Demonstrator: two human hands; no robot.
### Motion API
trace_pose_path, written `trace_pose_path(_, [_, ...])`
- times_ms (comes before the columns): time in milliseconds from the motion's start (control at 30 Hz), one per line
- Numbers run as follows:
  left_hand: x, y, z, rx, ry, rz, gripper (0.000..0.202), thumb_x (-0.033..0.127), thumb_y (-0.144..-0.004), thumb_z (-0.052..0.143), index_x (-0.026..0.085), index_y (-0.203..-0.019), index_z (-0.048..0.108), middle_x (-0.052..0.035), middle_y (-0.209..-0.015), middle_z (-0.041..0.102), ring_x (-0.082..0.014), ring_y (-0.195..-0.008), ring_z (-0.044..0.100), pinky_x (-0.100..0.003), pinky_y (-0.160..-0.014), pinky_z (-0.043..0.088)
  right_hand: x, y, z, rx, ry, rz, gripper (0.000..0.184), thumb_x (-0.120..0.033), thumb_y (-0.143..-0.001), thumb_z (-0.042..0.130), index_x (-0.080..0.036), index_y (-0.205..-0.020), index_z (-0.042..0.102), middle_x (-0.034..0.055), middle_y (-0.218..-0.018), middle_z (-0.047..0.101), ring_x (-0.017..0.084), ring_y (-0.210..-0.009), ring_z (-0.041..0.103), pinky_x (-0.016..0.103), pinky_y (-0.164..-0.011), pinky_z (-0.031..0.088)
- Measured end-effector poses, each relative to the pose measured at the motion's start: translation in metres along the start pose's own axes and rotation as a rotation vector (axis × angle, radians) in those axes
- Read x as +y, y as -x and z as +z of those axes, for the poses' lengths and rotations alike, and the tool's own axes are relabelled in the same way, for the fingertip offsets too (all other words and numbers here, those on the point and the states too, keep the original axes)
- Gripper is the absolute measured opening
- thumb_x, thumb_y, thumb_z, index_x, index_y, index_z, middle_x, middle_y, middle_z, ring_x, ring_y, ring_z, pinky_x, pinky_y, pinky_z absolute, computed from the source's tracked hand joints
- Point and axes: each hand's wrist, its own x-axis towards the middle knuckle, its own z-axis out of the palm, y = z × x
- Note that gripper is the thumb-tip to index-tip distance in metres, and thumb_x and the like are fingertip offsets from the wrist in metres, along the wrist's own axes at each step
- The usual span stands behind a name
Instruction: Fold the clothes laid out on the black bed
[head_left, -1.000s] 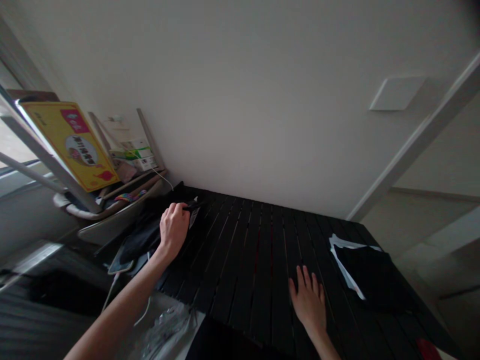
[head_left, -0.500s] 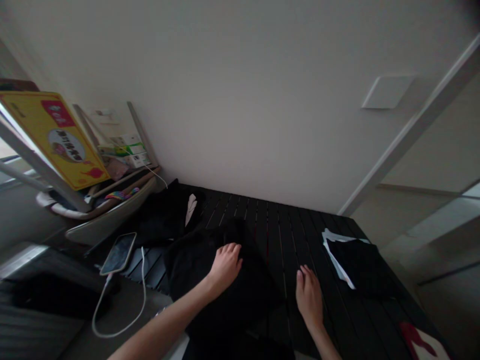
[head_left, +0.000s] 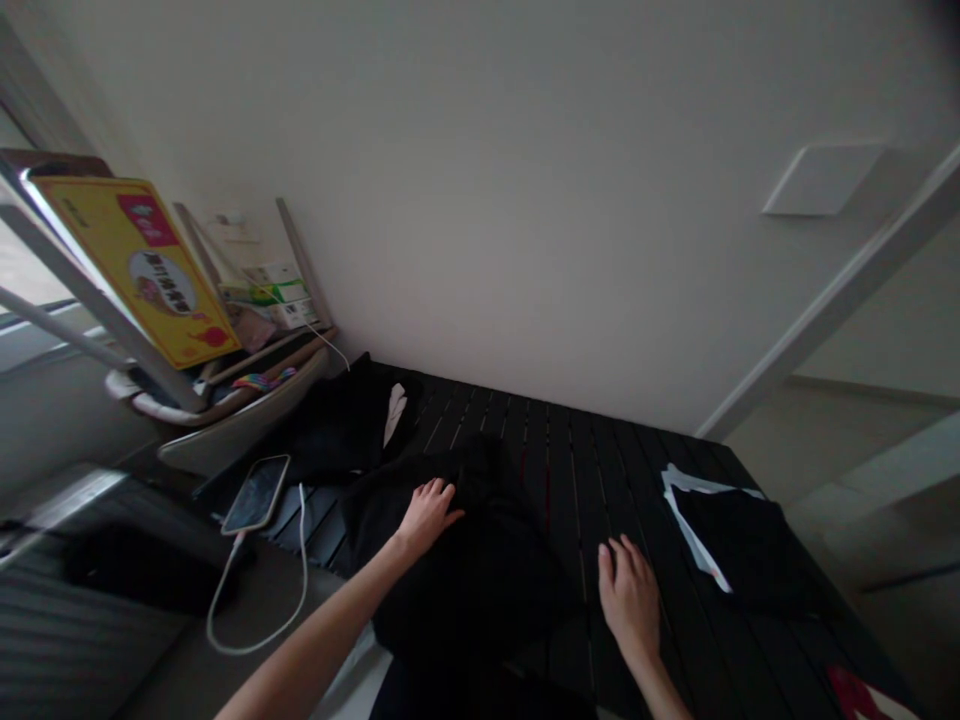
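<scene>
I watched my left hand (head_left: 430,515), grip unclear, perhaps steadying black cloth (head_left: 480,580) at the table's (head_left: 560,470) near edge; my right hand (head_left: 630,592) was empty.

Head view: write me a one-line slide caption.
Left hand on rumpled black cloth, right hand over a dark slatted table, with a folded black-and-white stack to its right.

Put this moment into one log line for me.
left hand: on black cloth | right hand: over slatted table | left side: phone, white cable | right side: folded cloths
</scene>
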Motion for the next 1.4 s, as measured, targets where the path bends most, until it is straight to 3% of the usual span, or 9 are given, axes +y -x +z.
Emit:
trace_pose_path(233, [0.054,0.069,0.033,0.213,0.147,-0.003,0.015,0.018,-0.093,0.047,0.022,-0.105,0.055,-0.0048,-0.110,0.064,-0.0186,-0.116,0.058,-0.041,-0.113,0.033,-0.001,-0.001,-0.002,0.039,-0.098,-0.006,0.068,-0.059,-0.094,0.023,-0.005,-0.106,0.063,0.0246,-0.117,0.062,0.031,-0.114,0.056,0.046,-0.099,0.042])
trace_pose_path(500, [0.118,0.125,0.029,0.083,0.218,0.118,0.021,0.012,-0.089,0.050,0.024,-0.105,0.055,-0.0020,-0.107,0.066,-0.0187,-0.104,0.063,-0.037,-0.101,0.045,-0.048,0.027,-0.038,-0.127,-0.390,-0.218,0.041,-0.038,-0.094,0.040,-0.019,-0.128,0.050,0.0128,-0.137,0.051,0.025,-0.129,0.045,0.046,-0.106,0.039])
trace_pose_path(600, [0.124,0.141,0.017,0.052,0.207,0.183,0.027,0.016,-0.087,0.055,0.022,-0.113,0.054,-0.0050,-0.111,0.067,-0.0202,-0.100,0.065,-0.030,-0.089,0.051,-0.074,0.058,-0.041,-0.267,-0.412,-0.333,0.056,-0.025,-0.088,0.046,-0.022,-0.143,0.035,0.0105,-0.147,0.041,0.024,-0.134,0.039,0.045,-0.106,0.039])
trace_pose_path(667, [0.118,0.147,0.004,0.061,0.244,0.275,0.038,0.023,-0.086,0.058,0.021,-0.123,0.049,-0.0055,-0.107,0.069,-0.0187,-0.089,0.068,-0.025,-0.078,0.053,-0.084,0.076,-0.035,-0.303,-0.386,-0.375,0.068,-0.014,-0.081,0.046,-0.021,-0.146,0.029,0.0099,-0.150,0.037,0.025,-0.136,0.036,0.047,-0.108,0.037])
trace_pose_path(767, [0.090,0.138,-0.017,0.214,0.315,0.298,0.033,0.025,-0.093,0.046,0.022,-0.125,0.049,-0.0020,-0.089,0.072,-0.0144,-0.074,0.068,-0.023,-0.072,0.053,-0.087,0.089,-0.022,-0.337,-0.312,-0.384,0.071,-0.003,-0.071,0.040,-0.023,-0.140,0.044,0.0069,-0.146,0.045,0.024,-0.135,0.039,0.050,-0.109,0.034])
trace_pose_path(933, [0.016,0.082,-0.037,0.538,0.084,-0.169,0.048,0.022,-0.091,0.043,0.013,-0.138,0.041,-0.0154,-0.136,0.053,-0.0304,-0.129,0.046,-0.047,-0.103,0.040,-0.085,0.082,-0.022,-0.462,-0.224,-0.344,0.073,0.001,-0.063,0.033,-0.020,-0.130,0.057,0.0050,-0.144,0.047,0.020,-0.136,0.037,0.046,-0.111,0.034])
trace_pose_path(1067, [-0.020,0.061,-0.025,0.401,-0.009,-0.442,0.071,0.034,-0.090,0.049,0.009,-0.149,0.020,-0.0219,-0.147,0.037,-0.0401,-0.134,0.035,-0.053,-0.100,0.038,-0.097,0.083,-0.037,-0.506,-0.107,-0.359,0.084,0.004,-0.058,0.031,-0.020,-0.136,0.050,0.0018,-0.150,0.040,0.016,-0.141,0.028,0.047,-0.116,0.023])
trace_pose_path(1233, [-0.019,0.081,0.003,0.207,-0.028,-0.395,0.070,0.031,-0.093,0.043,0.013,-0.152,0.010,-0.0239,-0.150,0.031,-0.0319,-0.112,0.057,-0.042,-0.086,0.045,-0.117,0.095,-0.050,-0.522,0.060,-0.340,0.083,-0.010,-0.065,0.047,-0.018,-0.146,0.034,0.0041,-0.157,0.022,0.027,-0.145,0.011,0.058,-0.116,0.009])
trace_pose_path(1400, [-0.016,0.087,0.000,0.125,-0.083,-0.302,0.067,0.028,-0.093,0.042,0.017,-0.153,0.013,-0.0161,-0.132,0.056,-0.0298,-0.107,0.056,-0.040,-0.084,0.044,-0.146,0.099,-0.052,-0.500,0.166,-0.266,0.097,-0.034,-0.064,0.070,-0.016,-0.149,0.028,0.0119,-0.157,0.019,0.040,-0.144,0.007,0.062,-0.112,0.015])
